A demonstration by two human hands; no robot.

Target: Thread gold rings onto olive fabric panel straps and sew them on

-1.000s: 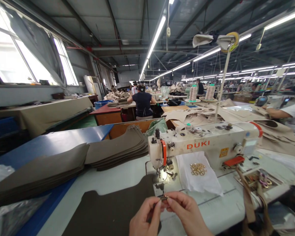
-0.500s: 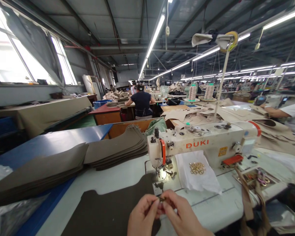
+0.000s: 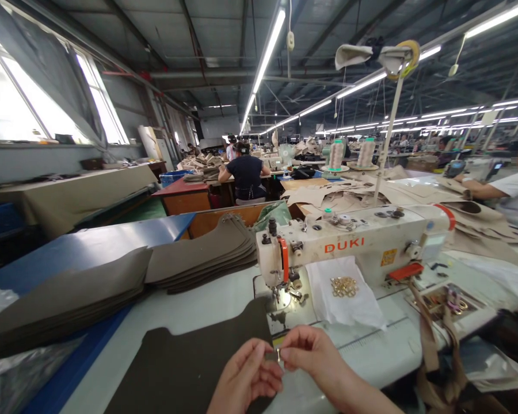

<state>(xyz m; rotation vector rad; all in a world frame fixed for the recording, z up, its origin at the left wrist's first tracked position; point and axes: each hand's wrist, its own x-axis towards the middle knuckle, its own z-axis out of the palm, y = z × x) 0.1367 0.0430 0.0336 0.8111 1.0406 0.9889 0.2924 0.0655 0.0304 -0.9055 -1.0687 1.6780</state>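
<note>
In front of the sewing machine (image 3: pixel 354 241), my left hand (image 3: pixel 248 374) and my right hand (image 3: pixel 313 356) meet at their fingertips. Between them is a small shiny metal fitting (image 3: pixel 278 354), too small to make out its exact shape. My right thumb and forefinger pinch one side of it; the left fingertips close on the other side, with the lower left fingers curled. Beneath the left hand lies a dark grey-brown cut panel (image 3: pixel 190 368), reaching toward the needle area. Several gold-coloured metal rings (image 3: pixel 344 287) rest on a white cloth (image 3: pixel 323 299) on the machine bed.
Stacks of dark cut panels (image 3: pixel 202 253) stand at the left by a blue table (image 3: pixel 125 230). Right of the machine is a tray (image 3: pixel 479 305) of small parts, with brown straps (image 3: pixel 429 345) hanging over its front. One co-worker (image 3: pixel 246 175) sits ahead, another (image 3: pixel 513 190) at right.
My hands have drawn slightly apart, the left one shifting left, so the metal fitting now shows between the fingertips. The view has tilted down a little.
</note>
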